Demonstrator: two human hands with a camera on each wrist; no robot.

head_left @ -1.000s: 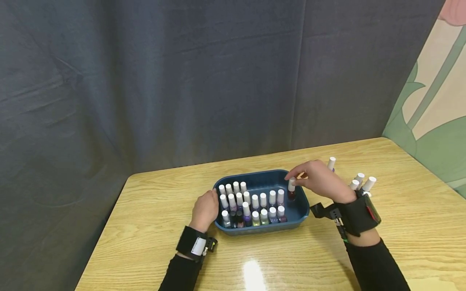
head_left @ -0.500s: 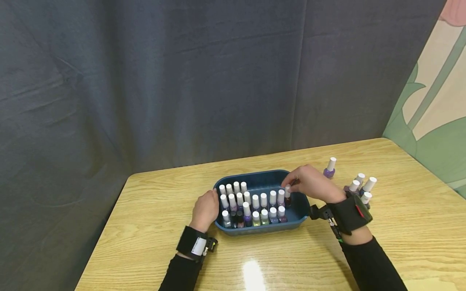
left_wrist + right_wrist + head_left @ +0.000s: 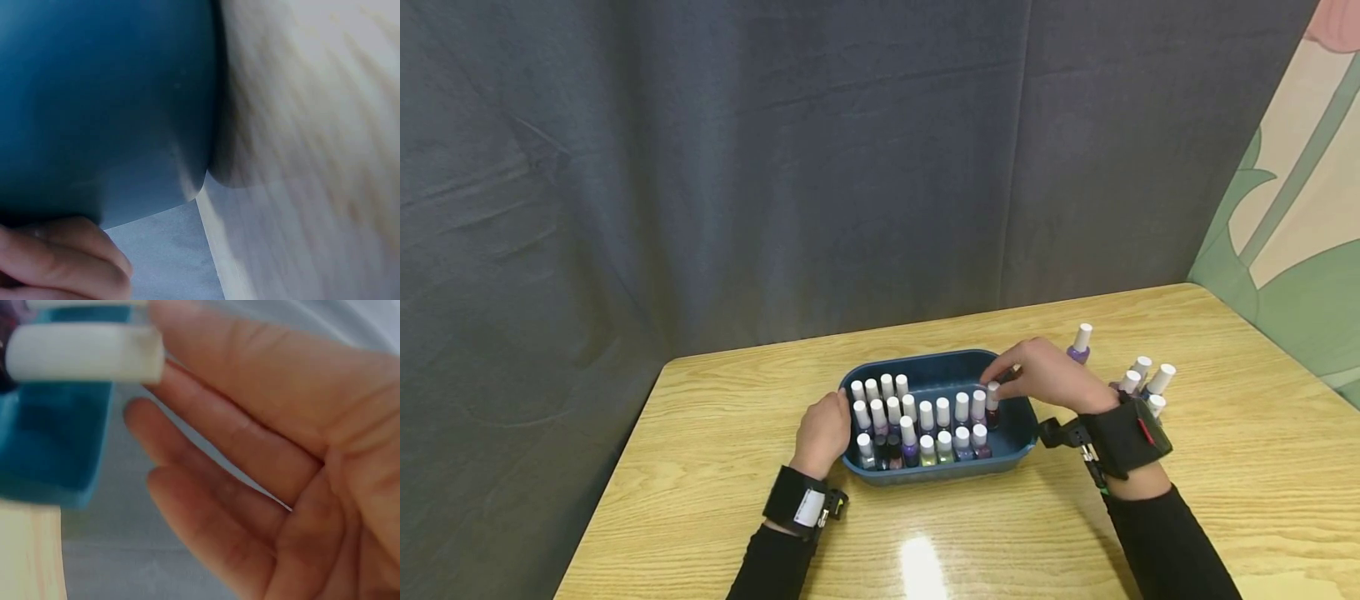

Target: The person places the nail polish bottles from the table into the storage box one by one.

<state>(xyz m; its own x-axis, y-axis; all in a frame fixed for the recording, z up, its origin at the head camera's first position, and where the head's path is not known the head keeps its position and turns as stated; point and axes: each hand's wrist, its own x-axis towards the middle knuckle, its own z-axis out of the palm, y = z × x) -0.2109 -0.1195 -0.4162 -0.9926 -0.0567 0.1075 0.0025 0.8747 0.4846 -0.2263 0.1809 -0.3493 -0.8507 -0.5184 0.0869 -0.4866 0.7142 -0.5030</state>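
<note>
In the head view a dark blue tray (image 3: 940, 477) holds rows of small nail polish bottles with mostly white caps. My left hand (image 3: 822, 429) grips the tray's left end, its curled fingers (image 3: 75, 256) against the outer wall in the left wrist view. My right hand (image 3: 1052, 375) pinches the white cap of a dark red nail polish bottle (image 3: 992, 415) between thumb and index finger. That bottle stands upright in the tray, at the right end of the middle row. In the right wrist view its white cap (image 3: 81, 353) shows by the thumb; the other fingers are spread loosely.
On the wooden table (image 3: 700, 467), right of the tray, stands a purple nail polish bottle (image 3: 1078, 350). Several more bottles (image 3: 1159, 382) cluster beyond the right wrist, partly hidden by it. A dark grey curtain (image 3: 850, 183) hangs behind the table.
My right hand has moved slightly left with the dark red bottle, bringing it beside the middle row. Over the last half second it has barely moved. The left hand has stayed put.
</note>
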